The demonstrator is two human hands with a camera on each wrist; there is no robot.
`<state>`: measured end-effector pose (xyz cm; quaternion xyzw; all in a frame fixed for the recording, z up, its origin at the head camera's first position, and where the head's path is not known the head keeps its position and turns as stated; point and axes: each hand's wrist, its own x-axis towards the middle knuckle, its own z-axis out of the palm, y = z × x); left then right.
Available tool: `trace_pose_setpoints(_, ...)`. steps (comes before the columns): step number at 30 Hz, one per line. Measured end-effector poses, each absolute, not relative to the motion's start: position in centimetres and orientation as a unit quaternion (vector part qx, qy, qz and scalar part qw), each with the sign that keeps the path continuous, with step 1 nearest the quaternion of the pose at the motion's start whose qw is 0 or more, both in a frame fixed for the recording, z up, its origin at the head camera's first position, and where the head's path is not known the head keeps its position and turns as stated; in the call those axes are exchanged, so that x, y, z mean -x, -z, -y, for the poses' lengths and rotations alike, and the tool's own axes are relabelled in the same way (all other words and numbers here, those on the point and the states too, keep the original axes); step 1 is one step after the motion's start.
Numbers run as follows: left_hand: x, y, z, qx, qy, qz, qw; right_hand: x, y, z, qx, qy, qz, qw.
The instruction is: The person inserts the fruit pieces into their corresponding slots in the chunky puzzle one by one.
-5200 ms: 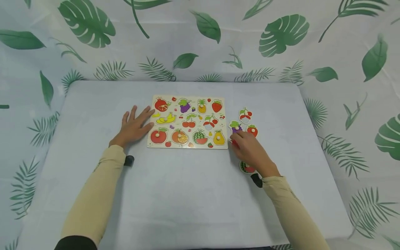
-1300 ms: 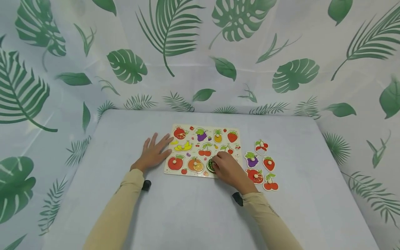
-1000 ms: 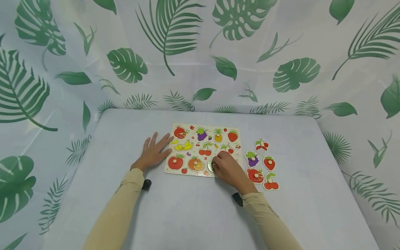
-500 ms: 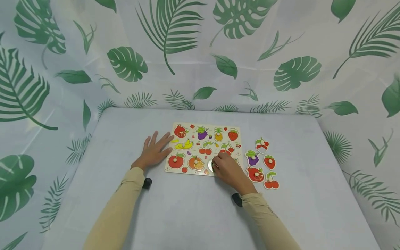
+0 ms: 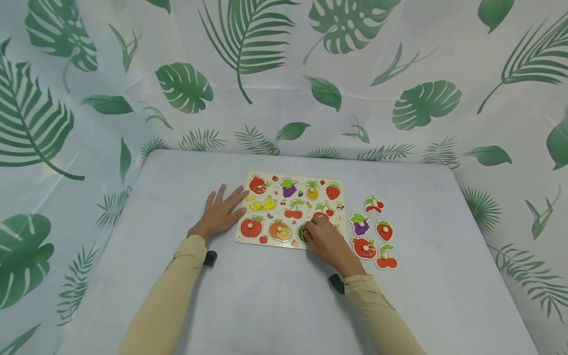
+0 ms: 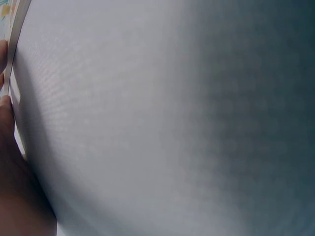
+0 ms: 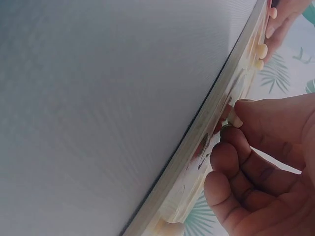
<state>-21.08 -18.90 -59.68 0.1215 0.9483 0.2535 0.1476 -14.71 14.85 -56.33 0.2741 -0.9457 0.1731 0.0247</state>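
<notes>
A wooden fruit peg puzzle board (image 5: 271,241) lies on the table. My left hand (image 5: 220,212) rests at its left edge with fingers spread and fingertips on the rim. My right hand (image 5: 326,241) is over the board's lower right, thumb and forefinger pinching the knob of the watermelon puzzle piece (image 5: 301,234). The right wrist view shows the pinched knob (image 7: 233,118) close over the board's face, the other fingers of the right hand (image 7: 266,157) curled beside it. Most of the watermelon piece is hidden under the hand. The left wrist view catches only part of the left hand (image 6: 17,191).
Several loose knobbed pieces lie right of the board: grapes (image 5: 360,226), strawberry (image 5: 384,231), pomegranate (image 5: 364,248), cherries (image 5: 386,258) and a red-and-white fruit (image 5: 373,207). Knobbed apple (image 5: 251,227) and orange (image 5: 280,230) pieces sit in the board. Leaf-print cloth (image 5: 284,88) surrounds the white table.
Since the oldest frame, the right hand has brought the watermelon piece from the table's right side onto the board. In the last second its visible face shifts from pale glare back to green; the left hand stays.
</notes>
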Motion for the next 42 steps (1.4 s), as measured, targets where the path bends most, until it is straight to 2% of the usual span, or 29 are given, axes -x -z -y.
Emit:
trace_pose_setpoints(24,20.9,59.2,18.6,-0.117,-0.248,-0.95,0.153,14.4,56.2,-15.0,-0.268,-0.186,0.945,0.024)
trace_pose_setpoints(31,21.0,59.3,18.6,-0.124,-0.249,-0.949,0.15,13.4,55.6,-16.4,-0.252,-0.186,0.95,0.006)
trace_pose_setpoints(42,21.0,58.9,18.5,-0.123,-0.245,-0.949,0.153,11.6,54.3,-20.0,-0.234,-0.197,0.951,0.038)
